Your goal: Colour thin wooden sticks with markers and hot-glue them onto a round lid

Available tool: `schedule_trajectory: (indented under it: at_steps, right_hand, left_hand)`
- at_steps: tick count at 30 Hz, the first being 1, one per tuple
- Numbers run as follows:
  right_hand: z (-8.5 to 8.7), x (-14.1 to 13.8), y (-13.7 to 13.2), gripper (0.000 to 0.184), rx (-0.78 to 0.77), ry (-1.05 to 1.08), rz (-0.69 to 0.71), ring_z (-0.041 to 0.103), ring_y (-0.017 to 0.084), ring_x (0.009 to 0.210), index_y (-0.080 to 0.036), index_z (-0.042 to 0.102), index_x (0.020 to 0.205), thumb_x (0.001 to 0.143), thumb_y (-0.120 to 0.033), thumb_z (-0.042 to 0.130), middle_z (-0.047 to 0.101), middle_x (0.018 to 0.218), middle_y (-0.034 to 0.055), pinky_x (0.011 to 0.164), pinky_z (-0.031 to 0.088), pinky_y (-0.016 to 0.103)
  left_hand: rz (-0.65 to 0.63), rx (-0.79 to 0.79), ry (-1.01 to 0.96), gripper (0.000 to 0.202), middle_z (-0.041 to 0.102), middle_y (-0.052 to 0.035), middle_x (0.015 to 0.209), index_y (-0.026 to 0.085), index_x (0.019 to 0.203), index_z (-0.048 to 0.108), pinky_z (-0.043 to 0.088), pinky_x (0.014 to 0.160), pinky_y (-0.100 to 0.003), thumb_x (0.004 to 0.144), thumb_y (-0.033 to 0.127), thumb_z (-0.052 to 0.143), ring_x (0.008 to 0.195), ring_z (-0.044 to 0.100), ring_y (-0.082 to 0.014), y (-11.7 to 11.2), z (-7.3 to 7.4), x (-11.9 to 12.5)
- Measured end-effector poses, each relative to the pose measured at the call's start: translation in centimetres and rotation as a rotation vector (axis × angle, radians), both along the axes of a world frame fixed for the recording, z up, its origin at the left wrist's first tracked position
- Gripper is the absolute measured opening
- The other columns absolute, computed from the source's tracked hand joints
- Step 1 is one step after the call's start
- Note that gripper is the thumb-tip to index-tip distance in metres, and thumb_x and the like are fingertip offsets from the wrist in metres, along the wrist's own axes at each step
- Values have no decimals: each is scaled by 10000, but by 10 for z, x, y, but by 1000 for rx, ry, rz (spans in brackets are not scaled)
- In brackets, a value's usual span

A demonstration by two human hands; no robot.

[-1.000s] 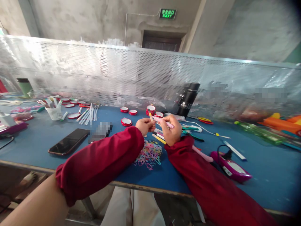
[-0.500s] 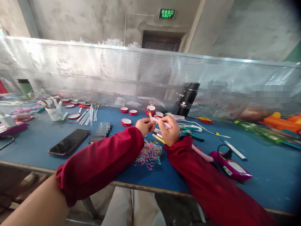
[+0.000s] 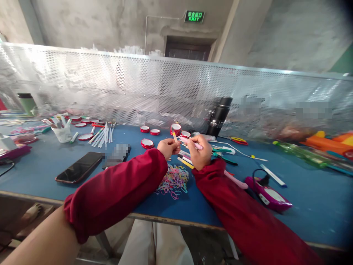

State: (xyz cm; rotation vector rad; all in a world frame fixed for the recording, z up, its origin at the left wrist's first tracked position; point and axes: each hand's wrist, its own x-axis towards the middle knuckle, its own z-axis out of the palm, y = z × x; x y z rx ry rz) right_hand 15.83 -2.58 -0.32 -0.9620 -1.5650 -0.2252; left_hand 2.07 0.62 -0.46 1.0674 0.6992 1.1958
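Observation:
My left hand [image 3: 168, 148] is closed in a pinch on a short slim stick [image 3: 174, 135] with a dark tip and a yellow band, pointing up. It looks like a small brush, but I cannot be sure. Just to the right, my right hand [image 3: 201, 151] grips a pink pen [image 3: 195, 143] like a writing tool, its end aimed at the stick. A small gap seems to lie between the two. Below both hands sits a pile of coloured loops of thread or rubber [image 3: 174, 182]. Yellow, white and dark sticks [image 3: 186, 162] lie partly behind my right hand.
Round red tins [image 3: 147, 143] stand beyond my hands, near a tilted black flask [image 3: 220, 117]. On the left are a phone [image 3: 79, 167] and a white cup of pens [image 3: 63, 133]. Pliers [image 3: 227, 156] and a purple device [image 3: 268, 195] lie right. A perforated metal screen [image 3: 154, 88] backs the table.
The pink pen's end has drawn slightly away from the stick, which now stands steeper in my left hand. The camera view has shifted a little.

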Motion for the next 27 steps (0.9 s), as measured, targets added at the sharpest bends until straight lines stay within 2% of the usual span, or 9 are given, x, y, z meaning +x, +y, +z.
schedule_trajectory:
  at_steps: [14, 19, 27]
  right_hand:
    - [1, -3, -3, 81, -6, -44, 30, 577, 194, 719, -222, 569, 765, 831, -267, 567, 630, 731, 18, 646, 451, 323]
    - [2, -1, -2, 82, -6, 7, -6, 579, 197, 712, -226, 556, 762, 831, -269, 565, 632, 723, 19, 623, 448, 317]
    - [2, -2, -3, 81, 10, -50, -11, 565, 193, 713, -224, 561, 759, 828, -266, 563, 620, 729, 17, 637, 438, 322]
  left_hand:
    - [-10, 15, -5, 183, 561, 21, 536, 110, 644, 606, 475, 539, -196, 685, 197, 761, 476, 519, -56, -1, -1, -1]
    - [10, 20, -2, 168, 575, 15, 562, 110, 662, 609, 479, 544, -204, 696, 188, 754, 475, 526, -56, -1, -1, -1]
    - [1, 13, 8, 191, 578, 11, 566, 104, 670, 614, 473, 539, -197, 679, 210, 772, 478, 529, -54, -2, 0, -1]
